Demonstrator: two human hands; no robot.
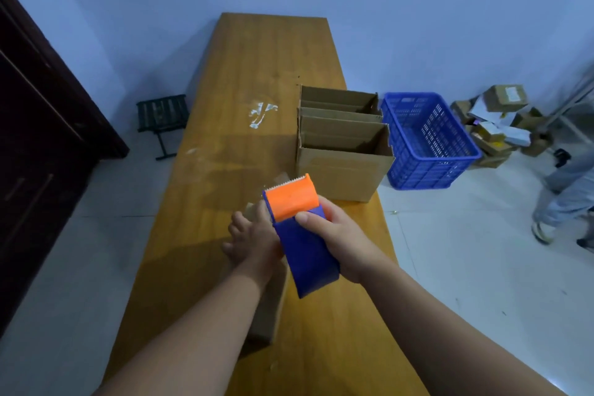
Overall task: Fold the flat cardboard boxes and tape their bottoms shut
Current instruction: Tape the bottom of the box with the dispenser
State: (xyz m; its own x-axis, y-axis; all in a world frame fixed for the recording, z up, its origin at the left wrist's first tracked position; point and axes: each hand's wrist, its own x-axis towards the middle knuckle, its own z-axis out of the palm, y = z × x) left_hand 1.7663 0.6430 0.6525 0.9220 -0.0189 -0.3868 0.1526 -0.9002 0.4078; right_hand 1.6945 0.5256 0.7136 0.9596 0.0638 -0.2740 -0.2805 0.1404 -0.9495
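My right hand [340,241] grips a blue tape dispenser [305,254] with an orange top and a toothed blade, held above the near part of the wooden table [250,67]. Under it stands a small folded cardboard box [270,309], mostly hidden by my arms. My left hand [254,241] presses flat on top of that box, fingers spread. Two folded cardboard boxes [344,145] stand open-topped at the table's right edge, one behind the other.
A blue plastic crate [427,141] sits on the floor right of the table. Behind it lies a pile of parcels [501,119]. A person's legs [565,196] are at the far right. A dark stool [162,116] and a dark cabinet [41,138] stand to the left.
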